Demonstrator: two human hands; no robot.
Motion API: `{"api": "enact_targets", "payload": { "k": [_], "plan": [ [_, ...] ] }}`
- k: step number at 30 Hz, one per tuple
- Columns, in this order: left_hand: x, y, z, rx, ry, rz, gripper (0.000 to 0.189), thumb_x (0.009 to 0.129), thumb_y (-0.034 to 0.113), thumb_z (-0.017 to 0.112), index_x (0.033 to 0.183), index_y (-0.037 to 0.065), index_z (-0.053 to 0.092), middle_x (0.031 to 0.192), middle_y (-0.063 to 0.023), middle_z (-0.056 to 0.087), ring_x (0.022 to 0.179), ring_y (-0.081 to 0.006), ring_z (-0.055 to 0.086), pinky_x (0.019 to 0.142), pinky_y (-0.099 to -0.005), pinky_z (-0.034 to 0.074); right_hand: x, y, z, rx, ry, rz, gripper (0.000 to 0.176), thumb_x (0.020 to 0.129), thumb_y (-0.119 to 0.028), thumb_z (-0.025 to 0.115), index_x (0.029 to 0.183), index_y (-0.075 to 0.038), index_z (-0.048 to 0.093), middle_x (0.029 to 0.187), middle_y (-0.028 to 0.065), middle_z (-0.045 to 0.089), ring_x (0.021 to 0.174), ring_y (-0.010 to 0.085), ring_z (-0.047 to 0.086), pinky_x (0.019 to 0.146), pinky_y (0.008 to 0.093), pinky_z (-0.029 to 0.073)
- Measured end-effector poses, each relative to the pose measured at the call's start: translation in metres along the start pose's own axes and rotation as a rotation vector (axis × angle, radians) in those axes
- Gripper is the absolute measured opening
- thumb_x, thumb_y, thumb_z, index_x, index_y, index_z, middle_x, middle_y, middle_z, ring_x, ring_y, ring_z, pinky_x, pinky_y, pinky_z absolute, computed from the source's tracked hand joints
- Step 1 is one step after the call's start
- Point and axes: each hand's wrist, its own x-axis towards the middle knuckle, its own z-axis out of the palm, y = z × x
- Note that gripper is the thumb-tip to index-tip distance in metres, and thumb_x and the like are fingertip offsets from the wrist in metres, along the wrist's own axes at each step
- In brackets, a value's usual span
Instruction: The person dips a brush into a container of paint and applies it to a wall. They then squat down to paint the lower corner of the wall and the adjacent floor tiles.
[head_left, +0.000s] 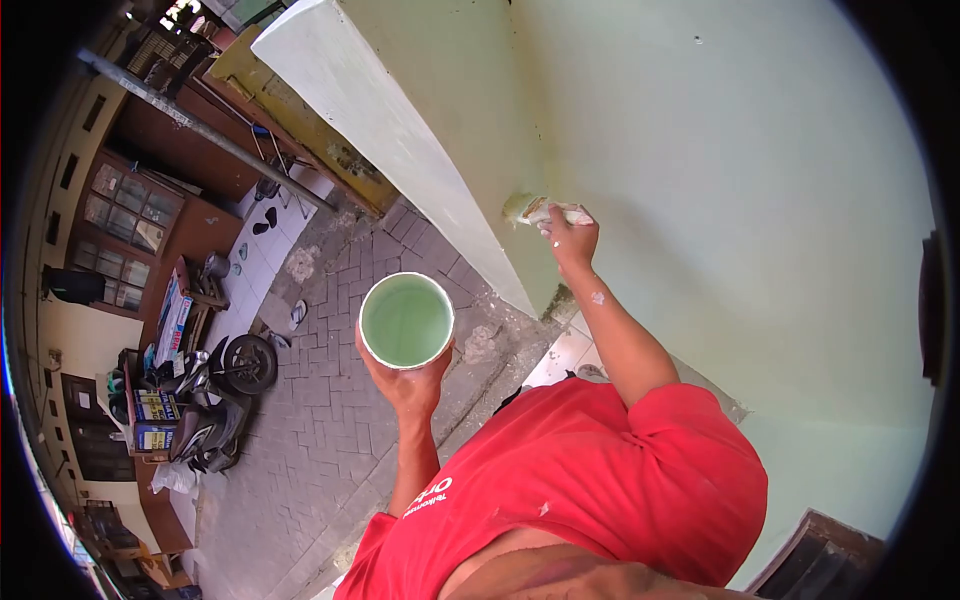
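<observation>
My left hand is wrapped round the lower side of a white-rimmed bucket of pale green paint, held out over the paving. In my right hand is the handle of a paintbrush, gripped by closed fingers. The bristles touch the pale green wall near its inner corner, beside a small darker wet-looking patch. White paint specks mark my right hand and forearm.
A white wall edge runs down between the bucket and the brush. Grey paving lies below. At the left are a parked motorcycle, sandals, and a metal pole. A dark-framed opening is at the lower right.
</observation>
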Motion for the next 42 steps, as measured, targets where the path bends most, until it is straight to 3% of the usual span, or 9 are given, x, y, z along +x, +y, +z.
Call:
{"api": "enact_targets", "payload": {
  "k": [6, 7, 10, 12, 24, 31, 35, 37, 42],
  "plan": [
    [-0.003, -0.008, -0.014, 0.013, 0.019, 0.019, 0.108, 0.059, 0.013, 0.095, 0.148, 0.005, 0.034, 0.133, -0.0115, 0.055, 0.119, -0.0242, 0.058, 0.102, -0.039, 0.048, 0.022, -0.152, 0.082, -0.702, -0.081, -0.39, 0.025, 0.08, -0.027, 0.069, 0.075, -0.003, 0.067, 0.071, 0.0166, 0.07, 0.071, 0.0376, 0.069, 0.07, 0.0457, 0.056],
    [-0.003, -0.009, -0.015, 0.013, 0.02, 0.022, 0.108, 0.059, 0.013, 0.095, 0.148, 0.005, 0.034, 0.133, -0.0114, 0.055, 0.119, -0.0243, 0.058, 0.102, -0.0389, 0.047, 0.026, -0.182, 0.095, -0.703, -0.089, -0.495, 0.023, 0.084, -0.026, 0.069, 0.085, -0.003, 0.07, 0.068, 0.0084, 0.072, 0.066, 0.0181, 0.072, 0.062, 0.0326, 0.055],
    [-0.003, -0.003, -0.017, -0.019, 0.003, -0.052, 0.107, 0.059, 0.013, 0.095, 0.147, 0.005, 0.035, 0.132, -0.0112, 0.055, 0.119, -0.0247, 0.058, 0.102, -0.0389, 0.046, -0.007, -0.28, 0.113, -0.5, -0.171, -0.425, 0.02, 0.087, -0.021, 0.071, 0.093, -0.002, 0.069, 0.076, 0.0101, 0.073, 0.073, 0.0192, 0.074, 0.062, 0.0305, 0.057],
    [-0.001, -0.008, -0.016, -0.019, -0.026, -0.026, 0.107, 0.059, 0.013, 0.095, 0.147, 0.005, 0.035, 0.132, -0.0112, 0.055, 0.119, -0.0249, 0.058, 0.103, -0.0389, 0.046, -0.009, -0.309, 0.13, 0.248, -0.304, -0.574, 0.016, 0.096, -0.011, 0.066, 0.089, 0.004, 0.067, 0.08, 0.0133, 0.072, 0.062, 0.0169, 0.07, 0.056, 0.026, 0.057],
    [0.001, -0.006, -0.017, -0.032, 0.0, 0.018, 0.105, 0.06, 0.012, 0.095, 0.147, 0.005, 0.035, 0.134, -0.0113, 0.054, 0.12, -0.0243, 0.058, 0.104, -0.0389, 0.046, 0.036, -0.018, 0.018, 0.391, 0.114, 0.1, 0.016, 0.092, -0.005, 0.067, 0.1, 0.006, 0.06, 0.087, 0.0187, 0.071, 0.068, 0.0274, 0.073, 0.053, 0.0324, 0.059],
    [0.003, 0.001, -0.01, -0.061, -0.017, 0.007, 0.107, 0.059, 0.01, 0.095, 0.147, 0.005, 0.034, 0.133, -0.0111, 0.055, 0.119, -0.0239, 0.058, 0.104, -0.0388, 0.046, 0.062, -0.189, 0.076, -0.514, -0.12, -0.171, 0.019, 0.087, -0.017, 0.07, 0.084, 0.002, 0.067, 0.077, 0.0141, 0.074, 0.065, 0.0185, 0.075, 0.052, 0.028, 0.055],
    [0.002, 0.008, -0.004, -0.054, -0.012, 0.05, 0.109, 0.059, 0.01, 0.095, 0.148, 0.005, 0.034, 0.133, -0.0112, 0.055, 0.119, -0.024, 0.059, 0.104, -0.0387, 0.046, 0.0, -0.321, 0.124, -0.361, -0.203, -0.433, 0.016, 0.088, -0.014, 0.071, 0.086, 0.001, 0.066, 0.075, 0.0127, 0.073, 0.065, 0.0199, 0.074, 0.053, 0.0293, 0.056],
    [0.001, 0.012, -0.003, -0.066, -0.009, 0.009, 0.11, 0.058, 0.01, 0.096, 0.148, 0.005, 0.033, 0.133, -0.0113, 0.055, 0.119, -0.0241, 0.059, 0.104, -0.0385, 0.046, -0.01, -0.338, 0.142, 0.347, -0.34, -0.618, 0.017, 0.096, -0.011, 0.066, 0.089, 0.005, 0.068, 0.079, 0.0129, 0.073, 0.062, 0.0168, 0.071, 0.053, 0.0257, 0.057],
    [-0.004, 0.008, -0.006, -0.003, 0.026, 0.026, 0.109, 0.058, 0.01, 0.096, 0.148, 0.005, 0.034, 0.134, -0.011, 0.055, 0.121, -0.0243, 0.058, 0.105, -0.039, 0.046, -0.03, -0.211, 0.137, 0.566, -0.286, -0.514, 0.01, 0.092, 0.0, 0.066, 0.093, 0.008, 0.061, 0.085, 0.0174, 0.072, 0.07, 0.0253, 0.075, 0.058, 0.0335, 0.063]
  ]
}}
